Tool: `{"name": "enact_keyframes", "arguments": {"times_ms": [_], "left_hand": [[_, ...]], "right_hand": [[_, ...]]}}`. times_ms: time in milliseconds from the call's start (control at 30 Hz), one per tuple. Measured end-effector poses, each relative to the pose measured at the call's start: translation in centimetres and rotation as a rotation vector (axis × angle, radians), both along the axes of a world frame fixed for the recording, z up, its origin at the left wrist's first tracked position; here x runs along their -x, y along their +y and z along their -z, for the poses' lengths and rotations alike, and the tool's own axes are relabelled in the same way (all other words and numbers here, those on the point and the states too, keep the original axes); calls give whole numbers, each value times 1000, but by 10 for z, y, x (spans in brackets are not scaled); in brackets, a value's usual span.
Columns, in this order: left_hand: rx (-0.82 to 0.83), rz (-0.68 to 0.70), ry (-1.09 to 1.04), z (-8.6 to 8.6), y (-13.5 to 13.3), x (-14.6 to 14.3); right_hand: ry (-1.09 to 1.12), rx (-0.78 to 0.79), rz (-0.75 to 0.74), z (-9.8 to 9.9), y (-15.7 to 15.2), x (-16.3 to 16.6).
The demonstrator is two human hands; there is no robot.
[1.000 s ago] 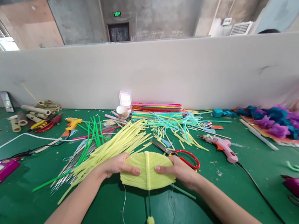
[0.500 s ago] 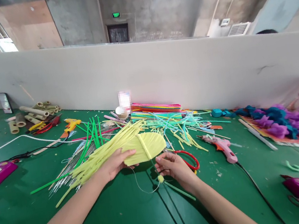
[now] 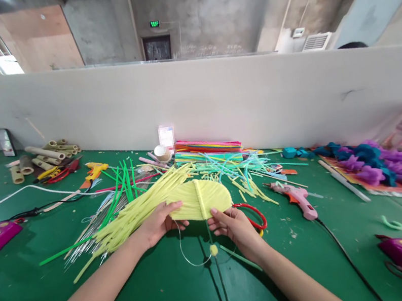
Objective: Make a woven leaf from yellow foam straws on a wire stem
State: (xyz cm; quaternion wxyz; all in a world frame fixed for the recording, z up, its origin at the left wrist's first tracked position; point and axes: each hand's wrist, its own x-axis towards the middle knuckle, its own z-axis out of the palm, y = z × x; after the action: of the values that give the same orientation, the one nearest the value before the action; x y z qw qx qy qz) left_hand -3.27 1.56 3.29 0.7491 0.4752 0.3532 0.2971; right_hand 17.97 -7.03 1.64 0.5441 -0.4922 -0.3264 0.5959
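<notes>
A flat, rounded yellow fan-shaped piece, which looks made of pipe cleaners laid side by side with a rib down the middle, is held up between both hands. My left hand is closed on its left edge, thumb on the front and fingers behind. At the lower right edge, my right hand pinches it with the thumb in front. From the rib, a thin dark stick runs down toward me. A small yellow ball sits at the stick, and a thin white string loops from the left edge to it.
Behind my left hand lies a heap of yellow pipe cleaners. Red-handled scissors and a pink glue gun lie to the right. A yellow glue gun, bamboo pieces and a purple power strip are on the left.
The yellow piece has turned to face me more squarely, its rib now nearly upright. My right hand has moved from the stick up to the piece's lower right edge.
</notes>
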Motion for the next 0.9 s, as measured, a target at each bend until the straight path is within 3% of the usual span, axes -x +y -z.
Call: {"name": "enact_keyframes", "arguments": {"times_ms": [133, 267, 367, 900], "left_hand": [[-64, 75, -40, -4, -6, -1], [-167, 176, 100, -3, -16, -6], [-166, 149, 169, -1, -21, -11], [-72, -20, 106, 2, -18, -14]], "right_hand": [[20, -30, 62, 0, 0, 2], [8, -44, 60, -2, -3, 6], [-16, -47, 25, -3, -4, 8], [-40, -34, 22, -2, -4, 9]]}}
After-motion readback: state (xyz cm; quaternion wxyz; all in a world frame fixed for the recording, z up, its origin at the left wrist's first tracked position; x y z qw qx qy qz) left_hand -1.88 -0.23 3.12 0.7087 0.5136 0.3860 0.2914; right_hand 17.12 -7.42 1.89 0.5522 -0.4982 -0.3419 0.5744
